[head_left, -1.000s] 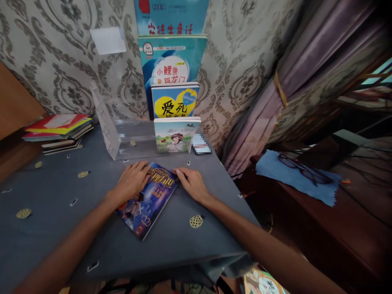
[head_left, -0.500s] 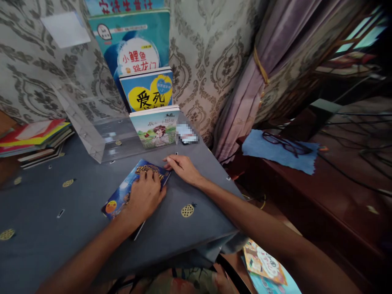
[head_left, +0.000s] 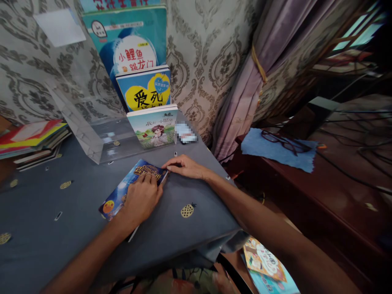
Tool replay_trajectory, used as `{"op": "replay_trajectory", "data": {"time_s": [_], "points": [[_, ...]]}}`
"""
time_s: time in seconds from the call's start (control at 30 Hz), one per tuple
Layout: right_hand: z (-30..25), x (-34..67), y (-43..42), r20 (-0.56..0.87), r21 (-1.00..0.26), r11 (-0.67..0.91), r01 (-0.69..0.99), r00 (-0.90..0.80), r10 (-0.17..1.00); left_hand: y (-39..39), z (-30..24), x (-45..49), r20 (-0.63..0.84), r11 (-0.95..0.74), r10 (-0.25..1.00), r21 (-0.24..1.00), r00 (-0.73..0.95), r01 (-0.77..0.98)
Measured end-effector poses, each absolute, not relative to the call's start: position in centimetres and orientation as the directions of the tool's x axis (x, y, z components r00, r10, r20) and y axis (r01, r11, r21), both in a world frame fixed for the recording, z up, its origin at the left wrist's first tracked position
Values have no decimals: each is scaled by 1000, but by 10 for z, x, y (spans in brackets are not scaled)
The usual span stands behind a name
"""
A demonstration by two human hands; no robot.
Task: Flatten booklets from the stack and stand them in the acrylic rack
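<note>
A dark blue book with gold lettering (head_left: 125,190) lies flat on the grey tablecloth (head_left: 61,228). My left hand (head_left: 141,200) lies palm down on its right half, fingers stretched flat over the cover. My right hand (head_left: 183,166) rests on the cloth at the book's top right corner, its fingertips touching the book's edge. Behind the book stands a clear acrylic tiered rack (head_left: 92,134) holding several upright picture books, the front one pale green (head_left: 152,130).
A stack of flat colourful books (head_left: 30,141) sits at the far left. A curtain (head_left: 245,81) hangs right of the table. A dark wooden surface holds a blue cloth (head_left: 275,153) with glasses (head_left: 283,141). More books (head_left: 263,263) lie below the table's edge.
My left hand slid from the book's top left onto its right half. The book's top right corner has lifted slightly at my right fingertips. The view shifted right.
</note>
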State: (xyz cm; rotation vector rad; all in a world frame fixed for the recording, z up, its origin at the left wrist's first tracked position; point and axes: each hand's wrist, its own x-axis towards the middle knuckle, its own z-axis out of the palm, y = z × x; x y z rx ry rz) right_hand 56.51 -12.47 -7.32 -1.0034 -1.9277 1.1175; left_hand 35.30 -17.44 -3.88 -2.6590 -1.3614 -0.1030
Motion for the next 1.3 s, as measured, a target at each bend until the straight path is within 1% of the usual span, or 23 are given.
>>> {"op": "replay_trajectory", "data": {"time_s": [0.1,0.27,0.4,0.57,0.7,0.8,1.1,1.3], "points": [[-73,567,-124,159,-906,320,278,-476,865,-173,-41,351,169,-584,792,-74,587,809],[-73,568,-124,171,-907,328,266,-480,861,-172,-42,349,159,-596,787,-53,596,801],[-75,568,-124,177,-897,341,282,-478,860,-172,-39,350,148,-608,777,-76,612,791],[-74,568,-124,202,-889,367,275,-484,851,-173,-35,353,92,-588,797,-105,597,802],[-74,568,-124,199,-892,362,271,-483,853,-172,-36,352,117,-605,782,-94,612,791],[-74,568,-124,198,-893,361,269,-486,851,-172,-37,351,132,-618,764,-130,632,775],[-77,569,-123,219,-880,389,273,-493,842,-175,-33,353,112,-634,745,-189,658,750],[-73,569,-124,207,-873,387,297,-493,845,-179,-29,358,77,-594,787,-172,612,786]]}}
